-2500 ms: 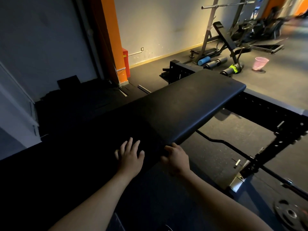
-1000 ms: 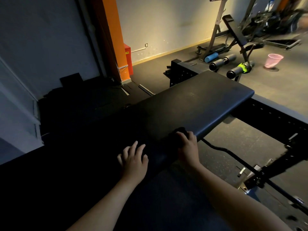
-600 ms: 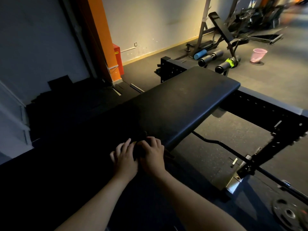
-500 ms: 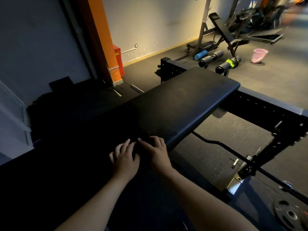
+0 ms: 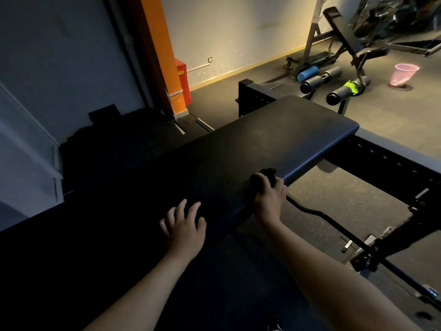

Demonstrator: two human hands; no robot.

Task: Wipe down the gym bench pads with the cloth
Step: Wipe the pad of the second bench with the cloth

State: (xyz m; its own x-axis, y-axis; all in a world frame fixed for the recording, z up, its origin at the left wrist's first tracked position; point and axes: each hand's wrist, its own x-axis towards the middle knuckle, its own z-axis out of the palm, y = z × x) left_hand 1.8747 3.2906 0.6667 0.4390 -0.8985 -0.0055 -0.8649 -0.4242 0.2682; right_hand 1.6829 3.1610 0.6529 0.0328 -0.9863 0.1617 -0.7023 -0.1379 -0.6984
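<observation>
"Grip on the right side: what does it have?"

"The right hand (image 5: 269, 201) has its fingers curled over a bunched dark cloth (image 5: 267, 173). The wad is pressed against the long black padded bench pad (image 5: 274, 139), right at the pad's rounded edge on the person's right."

"And the other?"

"The left hand (image 5: 185, 225) lies palm down on the same pad's darker near stretch, fingers straight and spread, holding nothing."

"Do the two touch?"

"No. They are near each other but apart, and the left sits closer to the person."

"How much cloth shows?"

"Only a small dark lump above the knuckles. The rest is hidden under the fingers, and its colour blends with the pad."

"Around the bench?"

"Just below the right hand a black bent barbell (image 5: 310, 211) lies over the speckled rubber floor (image 5: 346, 194). Beyond the pad's far end stands a black incline bench (image 5: 343, 37) with black padded rollers (image 5: 319, 78), a blue foam cylinder (image 5: 307, 73) beside them and a pink plastic basket (image 5: 403, 74) further right. A tall orange pillar (image 5: 164, 56) rises at the left by the pale wall (image 5: 238, 32), with a red box (image 5: 183, 76) against it."
</observation>
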